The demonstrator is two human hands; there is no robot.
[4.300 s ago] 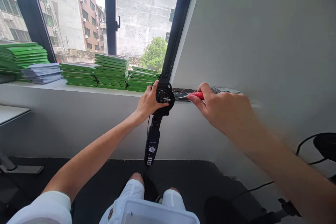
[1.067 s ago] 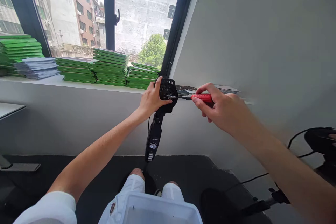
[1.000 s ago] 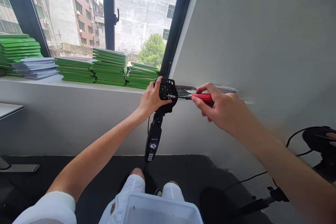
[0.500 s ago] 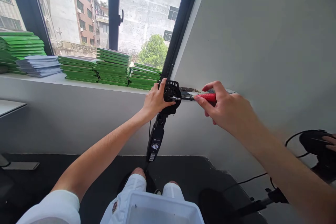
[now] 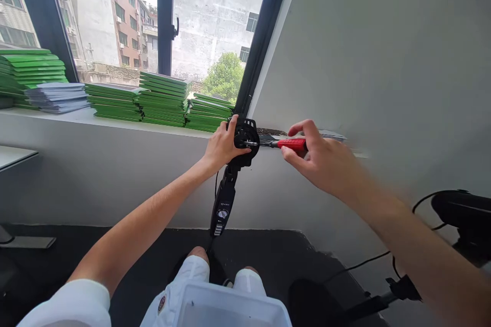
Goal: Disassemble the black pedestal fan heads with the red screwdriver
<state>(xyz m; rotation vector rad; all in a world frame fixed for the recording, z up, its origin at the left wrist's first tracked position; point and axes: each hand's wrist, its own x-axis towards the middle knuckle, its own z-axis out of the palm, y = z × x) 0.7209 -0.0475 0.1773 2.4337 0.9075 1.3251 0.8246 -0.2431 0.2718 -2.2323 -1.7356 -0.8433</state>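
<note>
A black round fan head (image 5: 245, 158) tops a black stand with a control panel (image 5: 222, 209). My left hand (image 5: 222, 147) is closed around the left side of the head, thumb across its front. A thin metal shaft sticks out of the head's middle. To the right, a screwdriver with a red handle (image 5: 290, 144) lies level, its tip end beside the head; whether it touches cannot be made out. My right hand (image 5: 322, 156) has its thumb and fingers around the red handle.
Stacks of green booklets (image 5: 163, 104) and white papers (image 5: 57, 97) line the windowsill. A white bin (image 5: 232, 309) sits before my legs. Another black stand (image 5: 406, 286) with a cable is at the right, a white table edge (image 5: 15, 156) at the left.
The view has shifted slightly, and the fan head and both hands appear a little further left. My right hand's fingers have shifted on the red handle. A person's hand at the far right has left view.
</note>
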